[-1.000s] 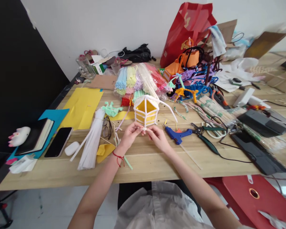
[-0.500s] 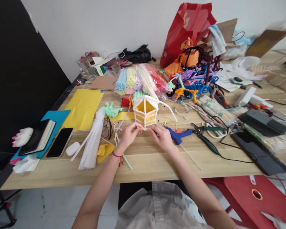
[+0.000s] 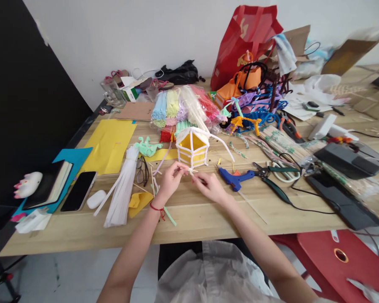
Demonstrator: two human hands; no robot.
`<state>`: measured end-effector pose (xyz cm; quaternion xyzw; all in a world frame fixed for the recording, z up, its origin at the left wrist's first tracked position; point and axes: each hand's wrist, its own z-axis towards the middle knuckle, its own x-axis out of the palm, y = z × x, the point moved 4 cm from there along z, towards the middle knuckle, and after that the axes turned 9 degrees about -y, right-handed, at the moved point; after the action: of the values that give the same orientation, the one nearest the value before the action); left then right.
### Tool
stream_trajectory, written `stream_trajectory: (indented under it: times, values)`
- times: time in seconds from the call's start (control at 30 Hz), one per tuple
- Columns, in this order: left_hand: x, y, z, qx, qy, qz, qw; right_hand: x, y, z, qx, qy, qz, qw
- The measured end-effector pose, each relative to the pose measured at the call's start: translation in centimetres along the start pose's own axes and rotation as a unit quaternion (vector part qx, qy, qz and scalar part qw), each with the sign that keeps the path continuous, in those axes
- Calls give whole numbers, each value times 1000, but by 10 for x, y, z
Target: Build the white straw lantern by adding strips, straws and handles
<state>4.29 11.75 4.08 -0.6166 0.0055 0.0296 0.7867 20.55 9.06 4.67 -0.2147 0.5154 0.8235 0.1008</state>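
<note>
My left hand [image 3: 172, 180] is closed in a pinch on a small, pale, twisted piece of pipe cleaner [image 3: 192, 171]. From the other side, my right hand [image 3: 211, 187] has its fingertips closed at the same piece; the fingers partly hide it. Just behind the hands stands a small house-like lantern [image 3: 192, 147] with a white pipe-cleaner frame and yellow panels. One long white strand arches from its top to the right. A blue glue gun [image 3: 236, 179] lies right of my right hand, and a bundle of white pipe cleaners [image 3: 121, 189] lies left of my left hand.
Wire cutters [image 3: 276, 189] and white-handled scissors [image 3: 286, 174] lie to the right. Glasses [image 3: 142, 170], a phone [image 3: 79, 190] and yellow sheets [image 3: 109, 145] are on the left. Bagged coloured pipe cleaners [image 3: 180, 105] and a red bag [image 3: 246, 42] stand at the back.
My right fingers have drawn slightly down and curled in, so more of the twisted piece shows between the hands. The lantern and the tools stay in place.
</note>
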Motion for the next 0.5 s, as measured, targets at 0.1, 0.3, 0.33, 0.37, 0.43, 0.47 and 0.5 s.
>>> stream_trajectory:
  times: [0.1,0.3,0.33,0.37,0.43,0.47,0.5]
  values:
    - [0,-3,-2,-13,46,0,999,-13,-5,4,6,-63,-13,998]
    - [3,-5,-5,-24,36,-41,998,-6,-5,8,4,-48,-16,999]
    - [3,-4,-4,-21,17,-42,999,-1,-3,7,2,-31,-16,999]
    - [2,-2,-3,-17,-2,-40,999,3,-1,5,-2,-15,-16,1000]
    - [-1,1,-1,-7,-27,-26,999,9,2,0,-10,10,-19,1000]
    - [-2,2,0,-4,-29,-18,999,10,3,-2,-14,16,-23,1000]
    - [-3,2,1,-2,-25,-9,1000,10,3,-3,-16,16,-28,999]
